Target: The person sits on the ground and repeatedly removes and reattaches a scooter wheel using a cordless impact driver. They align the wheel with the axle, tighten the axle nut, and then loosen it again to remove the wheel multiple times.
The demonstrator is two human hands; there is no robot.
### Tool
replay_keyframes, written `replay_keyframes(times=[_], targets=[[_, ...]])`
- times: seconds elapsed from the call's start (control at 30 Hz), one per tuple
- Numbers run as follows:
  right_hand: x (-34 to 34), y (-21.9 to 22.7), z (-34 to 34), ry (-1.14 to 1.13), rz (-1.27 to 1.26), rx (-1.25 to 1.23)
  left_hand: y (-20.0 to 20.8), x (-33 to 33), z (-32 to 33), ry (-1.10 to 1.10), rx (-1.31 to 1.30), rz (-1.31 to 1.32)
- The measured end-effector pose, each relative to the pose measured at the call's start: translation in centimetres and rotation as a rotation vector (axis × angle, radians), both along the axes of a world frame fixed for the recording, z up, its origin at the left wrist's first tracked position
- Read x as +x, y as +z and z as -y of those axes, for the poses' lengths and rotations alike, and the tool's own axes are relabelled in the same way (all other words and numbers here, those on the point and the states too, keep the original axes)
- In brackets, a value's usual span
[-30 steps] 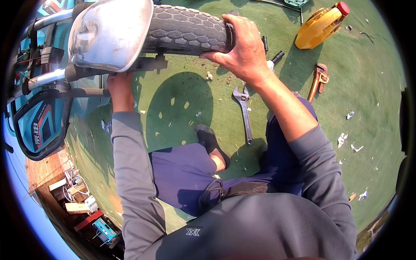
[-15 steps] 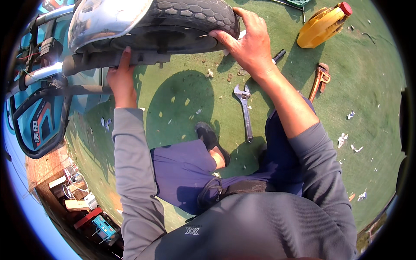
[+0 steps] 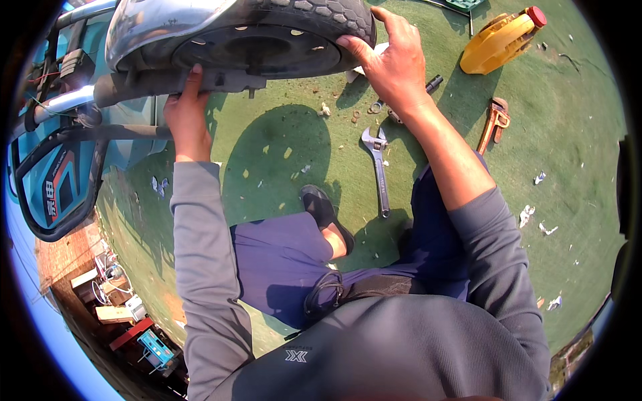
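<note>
A wheel with a knobbly black tyre (image 3: 334, 15) and a dark hub side (image 3: 267, 53) is at the top, partly beneath a shiny metal mudguard (image 3: 164, 33). My right hand (image 3: 398, 67) grips the tyre's right end, thumb on its near side and fingers over the far side. Along the wheel's near side runs a dark fork leg (image 3: 231, 79). My left hand (image 3: 189, 123) is closed round it from below, the thumb on top and the other fingers mostly hidden. An adjustable wrench (image 3: 380, 175) lies on the green ground between my legs and the wheel.
A turquoise vehicle body (image 3: 137, 147) with a black tubular guard (image 3: 50, 234) stands at left. To the right are a yellow jug (image 3: 491, 50) with a red cap and an orange pipe wrench (image 3: 493, 127). Small washers (image 3: 376, 107) and a black cylinder (image 3: 435, 83) lie near my right wrist.
The wheel has tilted and shifted slightly, so more of its hub side and rim holes show. My right hand has moved a little right with the tyre; my left stays on the fork leg.
</note>
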State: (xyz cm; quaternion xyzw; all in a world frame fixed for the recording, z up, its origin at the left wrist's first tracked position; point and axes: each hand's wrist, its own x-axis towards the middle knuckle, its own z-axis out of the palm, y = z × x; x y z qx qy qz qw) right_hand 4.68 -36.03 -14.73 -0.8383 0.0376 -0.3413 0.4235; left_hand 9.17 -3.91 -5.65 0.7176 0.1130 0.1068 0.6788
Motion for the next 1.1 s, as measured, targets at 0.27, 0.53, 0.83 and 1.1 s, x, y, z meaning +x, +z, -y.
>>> replay_keyframes(times=[0.27,0.53,0.83,1.1], targets=[[0.7,-0.7,0.5,-0.085,-0.099,0.104,0.0,0.2,-0.3,-0.036,0.001,-0.012],[3.1,-5.4,3.7,-0.128,-0.248,0.259,0.7,1.3,0.9,-0.042,0.082,-0.033],[3.0,-6.7,5.6,-0.066,-0.472,0.211,0.8,4.4,4.8,0.086,0.195,-0.087],[3.3,-7.5,7.0,-0.051,-0.572,0.143,1.1,1.1,5.3,-0.076,0.124,-0.189]])
